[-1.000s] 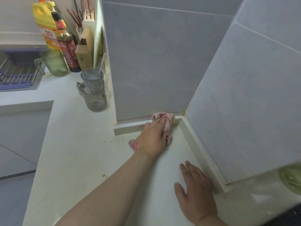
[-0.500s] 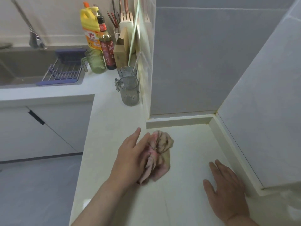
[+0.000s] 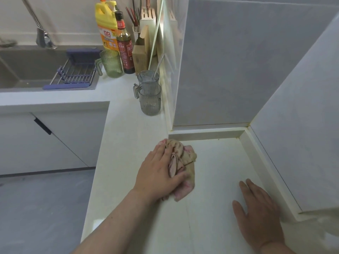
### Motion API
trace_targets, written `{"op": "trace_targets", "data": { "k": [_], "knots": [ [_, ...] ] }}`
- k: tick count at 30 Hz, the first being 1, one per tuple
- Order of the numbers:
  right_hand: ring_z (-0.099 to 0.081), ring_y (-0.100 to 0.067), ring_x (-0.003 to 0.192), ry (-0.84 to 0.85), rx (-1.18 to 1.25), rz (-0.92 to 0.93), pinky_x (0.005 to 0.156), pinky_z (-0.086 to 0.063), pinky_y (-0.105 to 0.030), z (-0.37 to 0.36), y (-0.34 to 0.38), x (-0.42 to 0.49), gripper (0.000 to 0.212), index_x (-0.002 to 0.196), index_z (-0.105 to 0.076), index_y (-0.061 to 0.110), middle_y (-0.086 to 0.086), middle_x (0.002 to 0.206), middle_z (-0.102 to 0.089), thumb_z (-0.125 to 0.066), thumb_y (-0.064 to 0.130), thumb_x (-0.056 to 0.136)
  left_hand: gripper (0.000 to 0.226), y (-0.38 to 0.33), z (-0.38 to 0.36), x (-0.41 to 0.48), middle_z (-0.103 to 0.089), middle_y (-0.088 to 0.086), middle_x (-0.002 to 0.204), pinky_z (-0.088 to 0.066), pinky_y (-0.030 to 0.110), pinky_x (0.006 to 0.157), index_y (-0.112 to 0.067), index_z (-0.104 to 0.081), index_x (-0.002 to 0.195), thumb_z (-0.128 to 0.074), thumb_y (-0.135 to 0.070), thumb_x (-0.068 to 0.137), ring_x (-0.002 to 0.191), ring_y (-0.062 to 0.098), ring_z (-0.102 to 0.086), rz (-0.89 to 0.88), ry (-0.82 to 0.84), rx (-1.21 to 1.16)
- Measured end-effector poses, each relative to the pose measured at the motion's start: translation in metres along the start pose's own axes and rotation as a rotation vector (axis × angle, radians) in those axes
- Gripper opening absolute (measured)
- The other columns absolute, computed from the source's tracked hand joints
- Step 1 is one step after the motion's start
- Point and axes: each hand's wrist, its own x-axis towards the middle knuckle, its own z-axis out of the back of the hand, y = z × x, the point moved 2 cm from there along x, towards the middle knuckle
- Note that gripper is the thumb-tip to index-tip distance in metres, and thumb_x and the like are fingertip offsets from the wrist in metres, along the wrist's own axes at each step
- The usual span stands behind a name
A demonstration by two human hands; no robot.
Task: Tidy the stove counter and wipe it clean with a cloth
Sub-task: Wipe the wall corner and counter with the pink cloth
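A single wide-angle view is taken from head height, directed forward and steeply down onto the surface [image 3: 216, 171] at close range. The cloth [image 3: 185, 156] is centred. The left hand [image 3: 156, 175] and right hand [image 3: 260, 213] are framed low, the sink [image 3: 27, 70] upper left, and the tiled walls [image 3: 229, 61] right.

Home kitchen: sink [image 3: 27, 70], dish rack [image 3: 73, 74], sauce bottle [image 3: 125, 50], tiled walls [image 3: 229, 61].
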Motion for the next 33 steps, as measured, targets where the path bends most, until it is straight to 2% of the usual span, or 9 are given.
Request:
{"op": "trace_targets", "data": {
  "k": [6, 10, 15, 20, 22, 24, 27, 30, 33],
  "knots": [
    [-0.054, -0.035, 0.122, 0.002, -0.001, 0.015, 0.098, -0.046, -0.054, 0.001, -0.001, 0.002, 0.068, 0.131, -0.06, 0.009, -0.013, 0.138, -0.056, -0.038, 0.049, 0.081, 0.065, -0.003, 0.003, 0.027, -0.031, 0.0, 0.156, -0.009, 0.021, 0.114, -0.02, -0.035, 0.148, -0.045, -0.051, 0.092, 0.145, 0.015, -0.022, 0.025, -0.109, -0.018],
    [-0.055, -0.034, 0.122, 0.017, 0.004, 0.007, 0.098, -0.045, -0.052, 0.003, 0.0, 0.001, 0.068, 0.131, -0.06, 0.009, -0.012, 0.138, -0.057, -0.038, 0.049, 0.081, 0.067, 0.003, 0.007, 0.003, -0.038, 0.001, 0.153, -0.012, 0.021, 0.113, -0.02, -0.039, 0.147, -0.035, -0.055, 0.09, 0.142, 0.018, -0.032, -0.041, -0.031, 0.011],
    [-0.053, -0.034, 0.123, 0.026, 0.007, -0.001, 0.098, -0.044, -0.051, 0.005, 0.002, 0.0, 0.067, 0.131, -0.06, 0.009, -0.012, 0.138, -0.056, -0.038, 0.049, 0.081, 0.06, 0.008, 0.009, -0.064, -0.053, 0.004, 0.141, -0.015, 0.019, 0.111, -0.015, -0.055, 0.136, -0.048, -0.051, 0.088, 0.131, 0.02, -0.045, -0.097, -0.034, 0.052],
    [-0.055, -0.036, 0.121, 0.032, 0.002, 0.011, 0.096, -0.047, -0.054, 0.004, 0.003, 0.001, 0.067, 0.129, -0.06, 0.007, -0.015, 0.136, -0.057, -0.039, 0.049, 0.082, 0.102, 0.004, -0.005, -0.099, -0.051, 0.012, 0.142, -0.024, 0.038, 0.11, -0.005, -0.054, 0.135, -0.057, -0.077, 0.063, 0.133, 0.025, -0.039, -0.037, 0.034, 0.18],
    [-0.055, -0.036, 0.121, 0.029, 0.0, 0.012, 0.096, -0.047, -0.055, 0.003, 0.002, 0.0, 0.067, 0.13, -0.06, 0.008, -0.014, 0.137, -0.057, -0.039, 0.049, 0.082, 0.109, 0.002, -0.008, -0.089, -0.048, 0.013, 0.144, -0.021, 0.04, 0.11, -0.004, -0.051, 0.137, -0.055, -0.08, 0.059, 0.135, 0.027, -0.04, 0.005, 0.051, 0.21],
    [-0.054, -0.035, 0.121, 0.025, -0.007, 0.008, 0.095, -0.047, -0.054, 0.002, 0.001, 0.0, 0.067, 0.13, -0.06, 0.008, -0.014, 0.137, -0.057, -0.038, 0.049, 0.081, 0.112, -0.001, -0.006, -0.074, -0.037, 0.012, 0.152, -0.015, 0.038, 0.114, -0.007, -0.042, 0.145, -0.052, -0.079, 0.06, 0.142, 0.026, -0.033, 0.033, 0.024, 0.19],
    [-0.054, -0.036, 0.121, 0.03, -0.008, 0.004, 0.095, -0.046, -0.053, 0.002, 0.002, 0.001, 0.068, 0.131, -0.06, 0.008, -0.014, 0.137, -0.057, -0.038, 0.049, 0.081, 0.111, 0.0, -0.005, -0.044, -0.012, 0.006, 0.162, -0.008, 0.036, 0.12, -0.013, -0.022, 0.153, -0.044, -0.078, 0.066, 0.149, 0.02, -0.009, 0.078, 0.01, 0.133],
    [-0.054, -0.036, 0.121, 0.017, -0.013, 0.01, 0.096, -0.047, -0.054, 0.0, 0.0, 0.001, 0.068, 0.131, -0.059, 0.007, -0.015, 0.138, -0.056, -0.038, 0.049, 0.081, 0.108, 0.002, -0.005, -0.008, -0.018, 0.008, 0.161, -0.015, 0.04, 0.119, -0.013, -0.024, 0.152, -0.045, -0.075, 0.067, 0.148, 0.023, -0.013, 0.107, -0.036, 0.141],
    [-0.046, -0.032, 0.13, 0.049, -0.012, -0.019, 0.103, -0.039, -0.052, 0.004, 0.004, 0.0, 0.072, 0.136, -0.055, 0.011, -0.011, 0.144, -0.051, -0.034, 0.053, 0.081, 0.102, 0.001, -0.008, 0.019, -0.025, 0.012, 0.158, -0.018, 0.042, 0.118, -0.011, -0.028, 0.15, -0.046, -0.071, 0.07, 0.147, 0.025, -0.017, 0.116, -0.036, 0.151]
  ]
}}
